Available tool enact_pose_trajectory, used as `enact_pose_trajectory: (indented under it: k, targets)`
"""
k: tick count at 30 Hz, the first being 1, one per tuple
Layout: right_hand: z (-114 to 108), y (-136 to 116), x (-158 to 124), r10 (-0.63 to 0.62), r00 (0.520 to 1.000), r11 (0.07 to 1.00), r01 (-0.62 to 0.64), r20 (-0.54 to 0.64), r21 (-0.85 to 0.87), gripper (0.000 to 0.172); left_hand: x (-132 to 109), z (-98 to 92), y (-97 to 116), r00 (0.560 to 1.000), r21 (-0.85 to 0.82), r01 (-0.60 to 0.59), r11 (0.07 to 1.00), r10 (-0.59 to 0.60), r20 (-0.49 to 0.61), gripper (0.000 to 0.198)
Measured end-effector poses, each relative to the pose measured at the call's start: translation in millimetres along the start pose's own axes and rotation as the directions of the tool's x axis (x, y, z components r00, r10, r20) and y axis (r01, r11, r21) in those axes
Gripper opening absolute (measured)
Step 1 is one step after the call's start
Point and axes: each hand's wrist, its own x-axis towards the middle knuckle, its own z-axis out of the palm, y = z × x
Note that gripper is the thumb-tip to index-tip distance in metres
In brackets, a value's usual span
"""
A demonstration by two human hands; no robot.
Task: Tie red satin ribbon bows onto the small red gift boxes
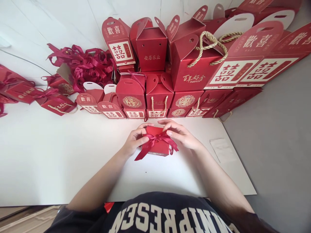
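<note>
A small red gift box [154, 130] sits on the white table in front of me, with a crimson satin ribbon [157, 138] tied in a bow across its top. One ribbon tail hangs toward me on the left, another droops at the right. My left hand [135, 139] grips the bow's left loop, thumb in front and fingers behind at the box's edge. At the right loop, my right hand [182, 134] pinches the ribbon between thumb and fingers, its other fingers curving over the box's far corner. A dark red twisted cord [171, 151] shows at the box's right side.
Stacked red gift boxes [152, 48] with gold rope handles line the table's back. A heap of crimson ribbons [91, 66] lies back left, beside bow-tied boxes [55, 102]. A pale flat sheet [222, 149] rests near the right edge of the white table [60, 155].
</note>
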Motion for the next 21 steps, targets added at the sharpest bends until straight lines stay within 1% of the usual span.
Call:
enact_pose_trajectory:
  k: [2,3,4,6,8,10,12,13,15,16,17,18,19,20,21]
  targets:
    - [-7,-7,-4,-0.027,0.994,0.983,0.007,-0.102,-0.184,0.023,-1,-5.3,2,1.0,0.06,-0.005,0.998,0.006,-0.019,0.044]
    - [-11,-11,-7,-0.039,0.991,0.959,0.001,-0.131,-0.283,0.023,-1,-7.2,4,0.999,0.101,-0.02,0.995,0.022,-0.025,0.044]
    - [-15,-16,-9,-0.042,0.99,0.931,-0.01,-0.133,-0.366,0.025,-1,-8.4,5,0.999,0.148,-0.04,0.988,0.045,-0.028,0.042]
    - [-19,-25,-14,0.011,0.998,0.893,-0.034,-0.056,-0.448,0.03,-2,-8.5,9,0.996,0.236,-0.072,0.969,0.08,-0.025,0.037]
    - [-18,-33,-19,0.062,0.998,0.878,-0.04,0.03,-0.478,0.03,-2,-5.7,11,0.995,0.301,-0.081,0.95,0.093,-0.026,0.036]
    - [-10,-39,-22,0.05,0.998,0.829,-0.017,0.043,-0.56,0.034,-2,-1.4,13,0.994,0.336,-0.074,0.939,0.096,-0.049,0.039]
    - [1,-43,-24,-0.026,0.999,0.713,0.035,0.023,-0.7,0.037,-3,3.0,14,0.992,0.35,-0.064,0.934,0.099,-0.084,0.043]
    - [7,-44,-25,-0.073,0.997,0.636,0.07,0.03,-0.769,0.035,-3,4.7,14,0.99,0.354,-0.056,0.934,0.098,-0.102,0.045]
    - [16,-44,-25,-0.148,0.986,0.482,0.139,0.076,-0.865,0.024,-3,7.4,14,0.987,0.358,-0.041,0.933,0.093,-0.129,0.046]
    - [19,-43,-24,-0.168,0.98,0.424,0.166,0.103,-0.89,0.019,-3,8.2,14,0.986,0.361,-0.04,0.932,0.095,-0.137,0.046]
    - [22,-41,-24,-0.179,0.976,0.389,0.183,0.121,-0.903,0.018,-3,8.9,14,0.984,0.365,-0.044,0.93,0.103,-0.144,0.046]
    - [24,-40,-23,-0.188,0.974,0.381,0.188,0.123,-0.905,0.02,-3,9.5,14,0.982,0.372,-0.049,0.927,0.112,-0.149,0.046]
    - [25,-39,-23,-0.196,0.975,0.403,0.18,0.107,-0.898,0.023,-2,9.9,15,0.981,0.38,-0.052,0.924,0.119,-0.154,0.046]
    - [25,-38,-22,-0.194,0.978,0.453,0.159,0.077,-0.877,0.024,-2,10.4,15,0.98,0.388,-0.052,0.92,0.122,-0.157,0.046]
    - [26,-38,-22,-0.178,0.983,0.522,0.125,0.036,-0.844,0.025,-2,10.8,15,0.98,0.395,-0.049,0.917,0.122,-0.16,0.047]
